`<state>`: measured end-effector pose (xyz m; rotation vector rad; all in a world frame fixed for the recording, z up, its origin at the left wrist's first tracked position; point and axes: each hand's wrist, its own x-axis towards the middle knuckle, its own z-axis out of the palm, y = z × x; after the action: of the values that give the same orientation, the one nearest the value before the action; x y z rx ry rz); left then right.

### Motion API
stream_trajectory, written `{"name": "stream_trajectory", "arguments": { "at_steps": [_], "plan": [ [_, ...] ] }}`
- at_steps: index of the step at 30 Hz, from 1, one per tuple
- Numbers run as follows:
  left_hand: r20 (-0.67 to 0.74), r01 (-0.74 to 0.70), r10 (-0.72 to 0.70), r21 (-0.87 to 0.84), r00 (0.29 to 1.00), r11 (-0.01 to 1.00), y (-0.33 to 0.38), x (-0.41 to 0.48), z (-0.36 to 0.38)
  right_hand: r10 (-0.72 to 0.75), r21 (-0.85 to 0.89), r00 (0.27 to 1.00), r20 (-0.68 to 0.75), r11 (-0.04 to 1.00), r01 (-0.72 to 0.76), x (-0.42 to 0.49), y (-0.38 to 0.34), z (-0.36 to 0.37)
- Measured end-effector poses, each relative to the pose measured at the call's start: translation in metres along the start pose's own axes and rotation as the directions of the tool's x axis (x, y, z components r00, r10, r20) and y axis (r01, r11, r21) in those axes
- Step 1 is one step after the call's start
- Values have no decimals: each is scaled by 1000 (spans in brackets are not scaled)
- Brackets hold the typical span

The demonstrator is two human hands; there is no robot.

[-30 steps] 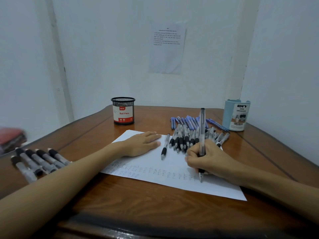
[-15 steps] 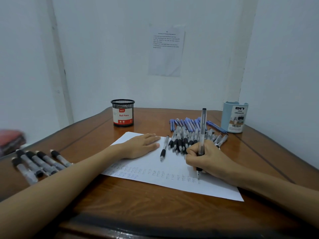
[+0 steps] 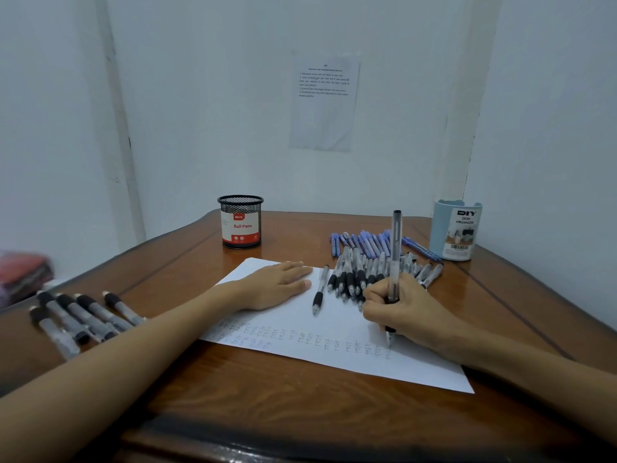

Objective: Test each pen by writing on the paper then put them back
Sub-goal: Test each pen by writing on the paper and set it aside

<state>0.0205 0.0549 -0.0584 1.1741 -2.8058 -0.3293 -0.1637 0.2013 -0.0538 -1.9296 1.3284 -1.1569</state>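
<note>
A white paper (image 3: 340, 325) lies on the wooden table with rows of small written marks across it. My right hand (image 3: 404, 309) grips an upright clear pen with a black grip (image 3: 396, 248), its tip touching the paper at the right end of a row. My left hand (image 3: 277, 284) lies flat on the paper's upper left part, fingers straight. One black-grip pen (image 3: 319, 290) lies alone on the paper between my hands. Behind my right hand is a heap of black-grip pens (image 3: 364, 272).
Several blue pens (image 3: 364, 242) lie behind the heap. A black mesh cup labelled Ball Pens (image 3: 240, 222) stands at the back, a light blue desk organizer (image 3: 455, 230) at the back right. Several black-grip pens (image 3: 80, 315) lie at the left. A red blurred object (image 3: 23, 272) sits at far left.
My right hand and the pen tip have shifted slightly while writing at the right end of the row. My left hand has stayed flat on the paper.
</note>
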Motion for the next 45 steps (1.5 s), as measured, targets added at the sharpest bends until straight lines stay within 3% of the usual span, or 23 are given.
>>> {"name": "stream_trajectory", "arguments": {
  "at_steps": [7,12,18,28,32,37,42,45],
  "plan": [
    [-4,-1,1,-1,1000,1000,0,-1,0,-14,-16,996,-91,1000,13,0,-6,3],
    [-2,-9,9,-6,1000,1000,2,-2,-1,119,117,984,-135,988,-104,1,-15,-1],
    [-3,-17,17,4,1000,1000,1,-1,-1,139,293,979,-149,952,-91,3,-17,-8],
    [-10,-22,22,4,1000,1000,-1,2,0,106,286,981,-165,957,-56,4,-12,-8],
    [-56,-30,29,-21,998,999,-1,1,0,136,116,957,-255,987,-109,20,-20,-10],
    [-167,-34,30,-21,986,999,3,-7,-7,253,-132,924,-288,945,-300,83,-24,-37],
    [-272,38,-34,10,962,999,-12,-28,-25,351,-515,903,-246,742,-429,112,-4,-30],
    [-280,86,-78,17,957,996,-28,-51,-38,273,-715,908,-318,559,-419,113,-1,-19]
  ]
}}
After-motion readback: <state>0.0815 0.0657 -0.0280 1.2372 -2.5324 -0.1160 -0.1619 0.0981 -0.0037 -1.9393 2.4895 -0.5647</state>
